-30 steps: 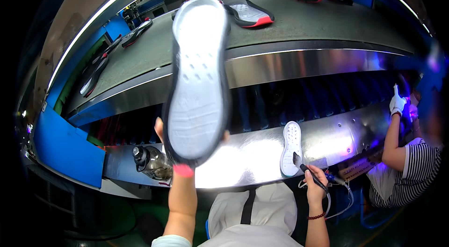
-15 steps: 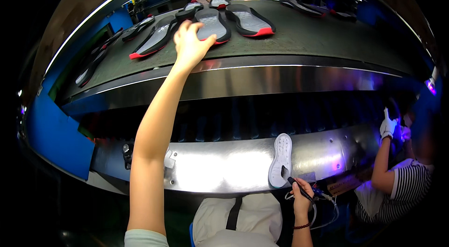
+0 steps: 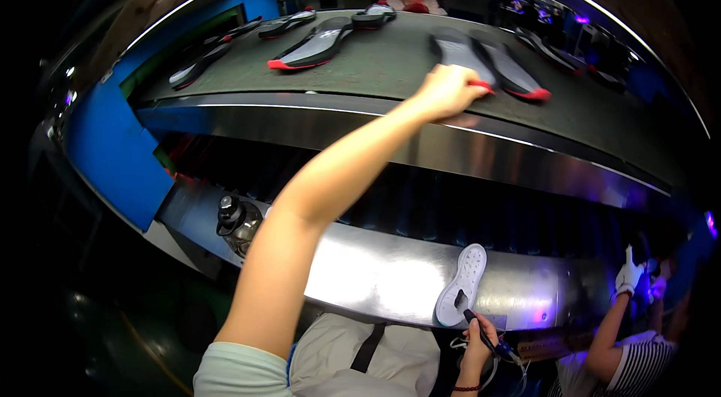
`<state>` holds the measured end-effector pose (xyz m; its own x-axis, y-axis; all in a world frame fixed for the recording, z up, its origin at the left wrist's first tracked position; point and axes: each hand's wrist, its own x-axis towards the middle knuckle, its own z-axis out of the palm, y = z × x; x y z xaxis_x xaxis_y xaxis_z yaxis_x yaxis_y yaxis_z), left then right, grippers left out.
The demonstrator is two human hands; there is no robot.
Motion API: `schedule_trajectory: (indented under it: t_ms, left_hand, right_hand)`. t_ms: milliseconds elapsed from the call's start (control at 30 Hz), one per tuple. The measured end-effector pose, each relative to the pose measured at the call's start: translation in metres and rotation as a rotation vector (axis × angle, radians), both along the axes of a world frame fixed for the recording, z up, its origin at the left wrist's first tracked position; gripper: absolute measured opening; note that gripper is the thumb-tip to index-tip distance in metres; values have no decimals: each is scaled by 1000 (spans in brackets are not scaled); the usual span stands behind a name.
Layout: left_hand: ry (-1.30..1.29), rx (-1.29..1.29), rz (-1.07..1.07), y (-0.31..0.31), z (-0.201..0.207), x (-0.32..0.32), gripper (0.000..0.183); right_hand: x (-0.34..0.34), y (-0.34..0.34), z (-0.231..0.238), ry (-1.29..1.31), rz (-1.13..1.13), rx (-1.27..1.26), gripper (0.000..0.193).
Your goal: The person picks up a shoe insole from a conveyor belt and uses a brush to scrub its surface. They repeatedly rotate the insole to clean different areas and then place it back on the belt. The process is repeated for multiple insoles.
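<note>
My left hand (image 3: 451, 90) reaches over the dark belt surface. Its fingers close on the near end of a grey and black shoe sole (image 3: 453, 48), whose red tip shows beside the thumb; motion blurs both. Just right of it lies a second grey sole (image 3: 505, 66) with a black rim and red end. Lower down, my right hand (image 3: 481, 338) grips a black-handled brush (image 3: 472, 316), its dark tip against a white sole (image 3: 472, 265) on the metal ledge. A thin pale tube runs by that hand.
More soles lie on the belt (image 3: 390, 74), including a grey one (image 3: 319, 45) to the left. A dark bottle (image 3: 238, 224) stands on the ledge (image 3: 360, 262). At right, a co-worker's gloved hand (image 3: 629, 277) is near the ledge; another person sits beyond the belt.
My left hand has moved right with the grey sole, widening the gap to the soles on the left. The view has turned. My right hand keeps the brush at the white sole.
</note>
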<state>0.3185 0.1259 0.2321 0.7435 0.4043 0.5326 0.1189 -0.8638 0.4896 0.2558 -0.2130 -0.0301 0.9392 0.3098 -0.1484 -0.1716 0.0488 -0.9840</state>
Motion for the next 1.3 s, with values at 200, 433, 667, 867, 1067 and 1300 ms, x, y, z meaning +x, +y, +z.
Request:
schedule_trajectory:
  t_ms: [200, 433, 667, 867, 1067, 1300]
  left_hand:
    - [-131, 263, -104, -28, 2, 34, 26]
    - [-640, 40, -256, -59, 1, -28, 25]
    - [-612, -1783, -528, -84, -46, -107, 35]
    - [-417, -1493, -408, -97, -102, -165, 68]
    - [-206, -1960, -895, -113, -201, -211, 72]
    - [-725, -2065, -723, -116, -229, -223, 78]
  right_hand:
    - [0, 12, 23, -39, 19, 5, 18]
    - [6, -10, 19, 80, -126, 126, 25]
    - [9, -1, 4, 201, -72, 295, 24]
    - [16, -5, 34, 251, -94, 357, 21]
    - [26, -11, 34, 307, -75, 427, 21]
    - [25, 0, 61, 309, 108, 608, 17]
